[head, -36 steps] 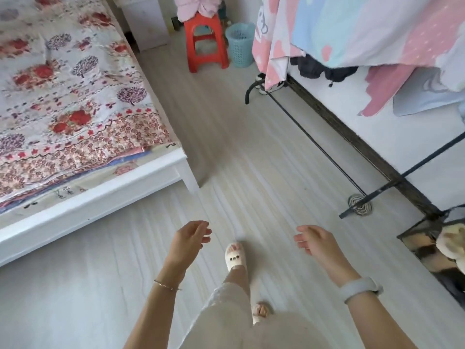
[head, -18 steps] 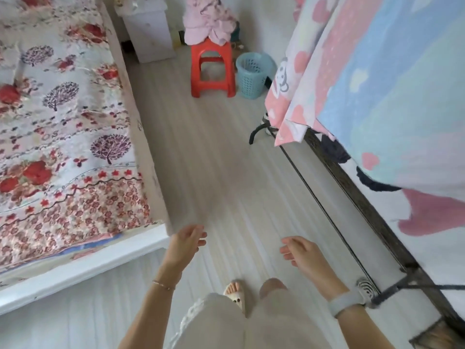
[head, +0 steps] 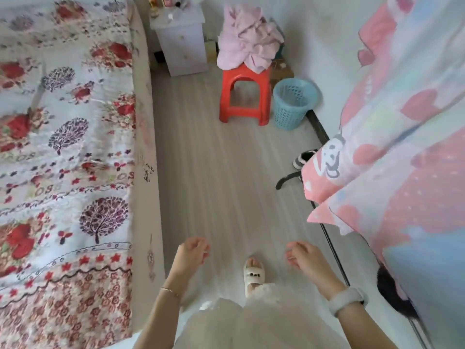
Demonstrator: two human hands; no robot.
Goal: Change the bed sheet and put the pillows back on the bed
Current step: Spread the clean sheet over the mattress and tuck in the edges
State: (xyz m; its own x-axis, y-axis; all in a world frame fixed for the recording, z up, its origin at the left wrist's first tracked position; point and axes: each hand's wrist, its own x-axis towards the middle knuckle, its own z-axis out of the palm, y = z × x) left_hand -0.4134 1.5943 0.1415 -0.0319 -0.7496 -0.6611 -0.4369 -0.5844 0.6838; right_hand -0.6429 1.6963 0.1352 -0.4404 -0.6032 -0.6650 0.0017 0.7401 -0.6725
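Head view: the bed (head: 144,152), covered by a floral sheet (head: 65,152), fills the 9 o'clock side. The left hand (head: 192,251) and right hand (head: 300,255), at 6 o'clock above the floor (head: 226,177), have loosely curled fingers and grasp nothing. A red stool (head: 242,94) carrying pink cloth (head: 247,45) stands at 12 o'clock, a blue basket (head: 293,103) just beside it. Patterned bedding (head: 402,147) hangs at 3 o'clock.
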